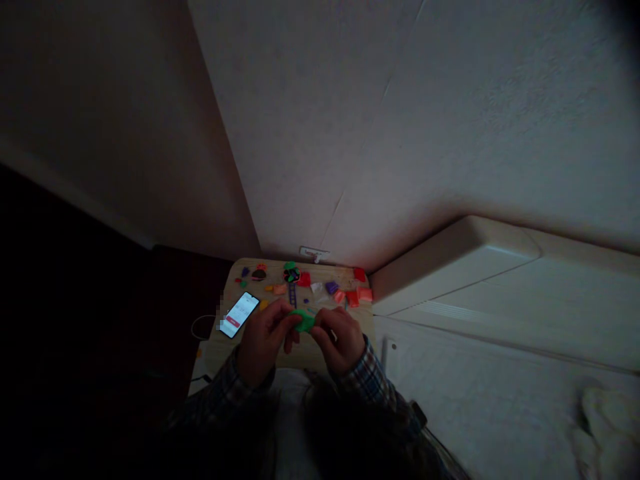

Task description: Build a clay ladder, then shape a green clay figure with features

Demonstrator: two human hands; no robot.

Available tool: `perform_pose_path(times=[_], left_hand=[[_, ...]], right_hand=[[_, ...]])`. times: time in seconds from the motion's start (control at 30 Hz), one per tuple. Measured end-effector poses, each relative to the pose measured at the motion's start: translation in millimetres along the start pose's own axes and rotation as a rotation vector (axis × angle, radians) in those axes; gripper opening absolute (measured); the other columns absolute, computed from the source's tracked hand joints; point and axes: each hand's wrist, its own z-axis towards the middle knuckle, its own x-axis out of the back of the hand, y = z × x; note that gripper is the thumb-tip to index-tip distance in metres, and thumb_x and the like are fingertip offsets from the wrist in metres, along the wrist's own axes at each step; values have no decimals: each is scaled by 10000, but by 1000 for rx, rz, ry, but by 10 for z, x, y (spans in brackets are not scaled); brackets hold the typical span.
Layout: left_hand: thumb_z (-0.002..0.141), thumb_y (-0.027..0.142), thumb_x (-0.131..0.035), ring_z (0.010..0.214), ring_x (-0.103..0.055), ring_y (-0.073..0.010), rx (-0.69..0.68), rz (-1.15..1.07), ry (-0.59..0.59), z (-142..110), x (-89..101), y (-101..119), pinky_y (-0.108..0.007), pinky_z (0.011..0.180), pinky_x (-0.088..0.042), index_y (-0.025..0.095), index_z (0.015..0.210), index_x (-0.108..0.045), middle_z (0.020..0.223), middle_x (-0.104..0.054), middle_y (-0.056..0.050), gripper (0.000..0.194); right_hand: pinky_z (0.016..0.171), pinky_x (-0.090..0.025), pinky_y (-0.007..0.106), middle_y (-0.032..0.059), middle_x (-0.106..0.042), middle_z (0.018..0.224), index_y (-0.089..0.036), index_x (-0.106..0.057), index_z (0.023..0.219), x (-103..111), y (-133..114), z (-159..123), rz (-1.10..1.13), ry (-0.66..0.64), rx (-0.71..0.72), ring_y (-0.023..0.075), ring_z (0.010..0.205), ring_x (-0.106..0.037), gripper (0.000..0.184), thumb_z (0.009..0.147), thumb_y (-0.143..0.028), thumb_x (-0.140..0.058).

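Note:
Over the front half of a small wooden table (227, 353), my two hands meet around a bright green lump of what looks like modelling clay (303, 321). My left hand (265, 339) pinches its left side between thumb and fingers. At the lump's right end, the fingertips of my right hand (341, 335) are closed on it. Part of the lump is hidden behind the fingers. Just beyond the hands lies a purple ladder-shaped piece (293, 295), with a yellow bit (263, 305) near my left fingers.
A lit phone (239, 314) lies at the table's left side, a cable beside it. Several coloured lumps and packets, among them a red one (353, 298) and a purple one (331, 287), cover the far part. The wall (310, 167) stands behind; a pale headboard (475, 267) borders the right.

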Motion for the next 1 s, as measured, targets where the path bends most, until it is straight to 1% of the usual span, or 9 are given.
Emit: perform_pose_path(times=[0.07, 0.2, 0.33, 0.43, 0.5, 0.57, 0.73, 0.87, 1.0], left_hand=[[823, 353, -508, 394, -455, -78, -70, 125, 27, -14, 2, 25, -204, 447, -376, 177, 663, -522, 473, -526, 57, 237], [858, 331, -435, 463, -503, -112, -174, 364, 64, -42, 8, 25, -225, 527, -402, 200, 666, -528, 483, -522, 45, 251], [880, 320, -381, 480, -521, -133, -217, 442, 63, -71, -7, -30, -235, 520, -397, 209, 741, -554, 499, -520, 32, 248], [910, 305, -346, 467, -508, -125, -216, 421, 61, -99, -22, -41, -230, 513, -393, 197, 887, -578, 514, -516, 40, 257], [927, 300, -332, 458, -494, -115, -207, 371, 58, -113, -26, -37, -224, 504, -388, 184, 1012, -563, 538, -528, 46, 272], [936, 304, -332, 450, -483, -108, -200, 316, 59, -120, -22, -37, -221, 494, -382, 175, 1077, -543, 554, -536, 47, 285], [933, 319, -361, 448, -470, -92, -213, 259, 45, -109, 10, -68, -215, 492, -383, 167, 1006, -581, 574, -543, 39, 276], [917, 307, -406, 458, -476, -85, -199, 211, 79, -97, 16, -94, -202, 474, -381, 167, 995, -566, 614, -555, 38, 226], [906, 291, -435, 441, -465, -75, -202, 163, 99, -87, 9, -128, -186, 443, -369, 172, 984, -555, 608, -544, 48, 187]], right_hand=[[566, -306, 279, -29, -442, 485, -203, -441, 589, -42, -19, -4, -56, -14, 7, 109, 483, -393, 468, 912, -521, -322], [583, -295, 289, -22, -466, 483, -200, -466, 608, -118, -55, -12, -105, 5, -6, 116, 489, -421, 463, 883, -559, -365], [587, -288, 292, -21, -462, 464, -201, -470, 605, -137, -107, -1, -153, 19, -38, 115, 477, -413, 441, 882, -534, -388], [598, -307, 289, -10, -480, 486, -196, -499, 640, -121, -135, 16, -146, 6, -50, 123, 488, -428, 415, 911, -472, -349], [580, -312, 282, -4, -484, 490, -196, -499, 640, -103, -141, 28, -126, -12, -42, 129, 495, -438, 413, 927, -432, -320], [550, -309, 272, -2, -487, 491, -200, -483, 620, -85, -142, 40, -84, -28, -25, 129, 499, -449, 419, 934, -412, -306], [527, -329, 253, -8, -483, 491, -202, -458, 569, -56, -132, 60, 74, -59, -20, 112, 493, -460, 489, 948, -440, -260], [522, -328, 251, -26, -443, 469, -198, -433, 539, -54, -108, 57, 183, -77, -87, 92, 462, -419, 536, 940, -500, -247], [479, -306, 238, -37, -410, 483, -194, -425, 539, -90, -66, 31, 366, -86, -162, 78, 452, -371, 540, 925, -541, -277]])
